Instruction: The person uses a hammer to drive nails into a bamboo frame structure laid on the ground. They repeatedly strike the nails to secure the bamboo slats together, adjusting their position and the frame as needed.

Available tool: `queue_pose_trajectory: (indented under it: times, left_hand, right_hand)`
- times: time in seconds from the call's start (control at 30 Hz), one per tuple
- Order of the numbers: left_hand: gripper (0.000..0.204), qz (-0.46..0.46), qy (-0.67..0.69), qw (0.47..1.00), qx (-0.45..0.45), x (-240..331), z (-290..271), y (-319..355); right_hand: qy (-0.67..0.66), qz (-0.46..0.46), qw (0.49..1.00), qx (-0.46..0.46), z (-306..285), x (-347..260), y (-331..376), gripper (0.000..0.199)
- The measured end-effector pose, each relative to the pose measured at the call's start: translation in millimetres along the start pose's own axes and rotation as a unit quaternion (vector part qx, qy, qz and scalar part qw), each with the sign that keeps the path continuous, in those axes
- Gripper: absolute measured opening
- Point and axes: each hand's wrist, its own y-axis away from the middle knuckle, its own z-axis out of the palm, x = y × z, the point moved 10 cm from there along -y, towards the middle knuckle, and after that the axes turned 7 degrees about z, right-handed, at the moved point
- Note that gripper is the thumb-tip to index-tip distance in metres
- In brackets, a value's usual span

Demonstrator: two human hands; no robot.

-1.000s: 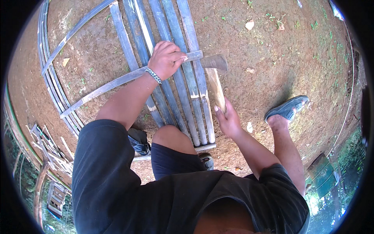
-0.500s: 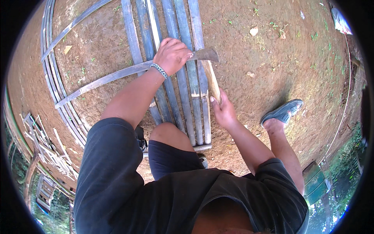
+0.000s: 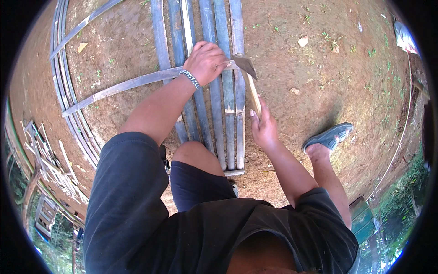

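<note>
My left hand (image 3: 207, 61), with a chain bracelet at its wrist, is closed over a crosswise flat slat (image 3: 132, 83), apparently split bamboo. It presses that slat down on several long parallel slats (image 3: 207, 27). Just past my left fingers, the crosswise slat's tip reaches the rightmost long slat. In my right hand (image 3: 265, 125) is a small hatchet (image 3: 253, 96), gripped low on its pale wooden handle. Its dark, flared metal head lies at the crosswise slat's end, close to my left fingertips; whether they touch is unclear.
A short crosspiece (image 3: 234, 172) lies under the near ends of the long slats, beside my knee. More long slats (image 3: 75, 100) run along the left, joined by another cross slat (image 3: 86, 28). A pile of thin sticks (image 3: 52, 164) lies farther left. My sandalled foot (image 3: 326, 137) stands on the dirt at right.
The hatchet head has turned, its flared edge swinging down toward me beside the crosswise slat's end. My left hand stays on the slat. The whole view has shifted slightly.
</note>
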Motion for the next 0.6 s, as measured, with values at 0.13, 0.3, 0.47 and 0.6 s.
queue_pose_trajectory:
  times: [0.13,0.3,0.47,0.6]
  left_hand:
    - [0.004,-0.008,0.016,1.000,0.002,-1.1,-1.7,1.5]
    - [0.004,-0.011,0.015,1.000,-0.004,-3.1,0.9,0.8]
    - [0.004,-0.014,0.023,1.000,-0.002,-1.7,-0.5,1.1]
    - [0.005,-0.011,0.017,1.000,-0.009,-0.6,-0.8,1.0]
  right_hand:
    - [0.030,0.010,0.999,-0.024,4.1,-0.2,-3.3,0.054]
    - [0.011,-0.022,1.000,0.006,3.7,5.5,-2.7,0.054]
    - [0.029,0.043,0.997,-0.055,10.8,8.1,-7.6,0.053]
    - [0.014,0.004,1.000,-0.015,4.5,4.5,-7.0,0.053]
